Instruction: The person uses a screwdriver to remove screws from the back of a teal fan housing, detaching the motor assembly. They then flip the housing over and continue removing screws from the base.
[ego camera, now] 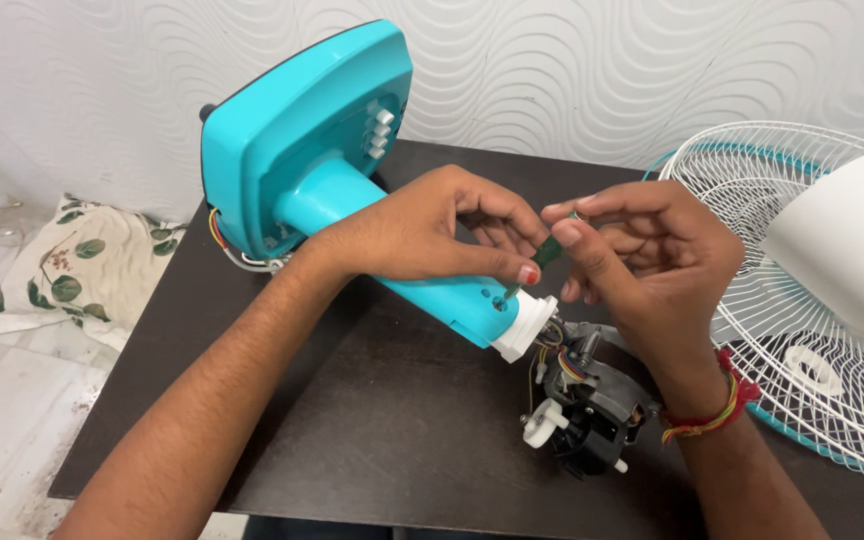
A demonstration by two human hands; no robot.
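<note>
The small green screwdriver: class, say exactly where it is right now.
In the head view, the screwdriver sits at centre, pinched between the left hand and right hand, its tip in the turquoise fan stand near its white collar.

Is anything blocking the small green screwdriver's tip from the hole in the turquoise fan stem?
Nothing visible does. The green screwdriver, pinched by the right hand, slants down with its tip at the hole in the turquoise stem. The left hand rests on the stem beside it.
</note>
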